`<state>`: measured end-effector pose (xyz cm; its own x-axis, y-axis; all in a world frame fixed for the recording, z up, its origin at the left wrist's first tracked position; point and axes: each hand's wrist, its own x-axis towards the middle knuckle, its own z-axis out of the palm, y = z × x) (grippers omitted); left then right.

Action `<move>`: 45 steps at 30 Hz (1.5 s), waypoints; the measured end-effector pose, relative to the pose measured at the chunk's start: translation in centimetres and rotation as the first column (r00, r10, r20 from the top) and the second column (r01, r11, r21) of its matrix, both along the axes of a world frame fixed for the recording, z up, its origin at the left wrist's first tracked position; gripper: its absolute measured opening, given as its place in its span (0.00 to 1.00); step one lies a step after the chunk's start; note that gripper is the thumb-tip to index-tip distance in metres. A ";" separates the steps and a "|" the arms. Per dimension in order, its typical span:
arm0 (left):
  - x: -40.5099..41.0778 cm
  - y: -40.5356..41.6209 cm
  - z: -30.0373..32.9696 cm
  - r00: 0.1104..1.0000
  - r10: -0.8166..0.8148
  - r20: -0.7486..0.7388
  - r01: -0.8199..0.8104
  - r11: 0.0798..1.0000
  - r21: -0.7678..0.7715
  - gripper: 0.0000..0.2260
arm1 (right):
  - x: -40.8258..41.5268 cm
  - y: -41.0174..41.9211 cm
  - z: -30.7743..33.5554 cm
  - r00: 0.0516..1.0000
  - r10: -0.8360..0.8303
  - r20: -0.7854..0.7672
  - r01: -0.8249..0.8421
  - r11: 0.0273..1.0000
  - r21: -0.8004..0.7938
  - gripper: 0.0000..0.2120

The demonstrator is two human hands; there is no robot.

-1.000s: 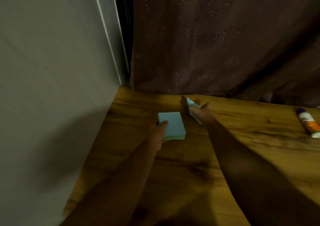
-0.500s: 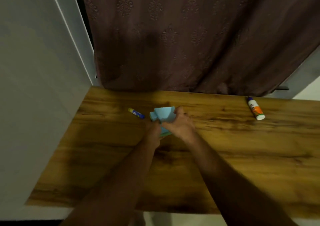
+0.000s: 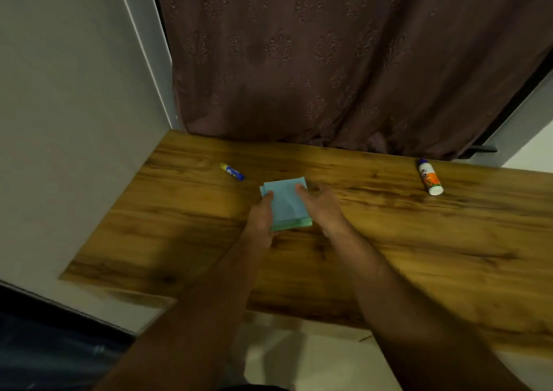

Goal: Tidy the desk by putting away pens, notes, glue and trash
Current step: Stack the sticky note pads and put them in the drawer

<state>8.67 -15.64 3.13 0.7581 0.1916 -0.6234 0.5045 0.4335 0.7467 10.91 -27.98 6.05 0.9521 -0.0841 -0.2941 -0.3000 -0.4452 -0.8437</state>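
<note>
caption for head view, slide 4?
Both hands square a blue note stack on the wooden desk.

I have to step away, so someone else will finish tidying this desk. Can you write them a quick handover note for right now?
Left hand grips the left side of the blue sticky-note stack; right hand rests on its right side, thumb on top.
The stack sits mid-desk, top sheets a little askew.
Small blue-and-yellow glue stick lies to the left of it, white-and-orange glue bottle far right, on its side.
Done: notes gathered into one stack.
Left: put away the notes and both glues. No pens or trash in view.
</note>
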 end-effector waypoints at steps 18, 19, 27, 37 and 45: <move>-6.1 2.9 -1.0 0.967 -0.245 0.072 0.211 0.926 0.314 0.20 | -6.1 2.1 -3.4 0.958 -0.073 -0.278 0.204 0.854 0.480 0.16; -6.6 3.5 -1.2 0.959 -0.274 0.074 0.239 0.920 0.311 0.21 | -6.6 2.5 -3.6 0.957 -0.076 -0.281 0.211 0.847 0.487 0.14; -11.8 8.3 -1.9 0.955 -0.295 -0.008 0.282 0.905 0.320 0.20 | -12.4 8.6 -5.3 0.961 -0.135 -0.240 0.237 0.849 0.472 0.16; -16.4 12.5 -1.6 0.811 -0.574 0.112 0.448 0.733 0.512 0.18 | -18.7 10.7 -5.1 0.991 -0.126 -0.048 0.134 0.957 0.258 0.25; -16.1 12.8 -2.4 0.757 -0.653 -0.016 0.443 0.496 0.747 0.20 | -18.7 10.9 -5.3 0.990 -0.132 0.044 0.133 0.991 -0.019 0.24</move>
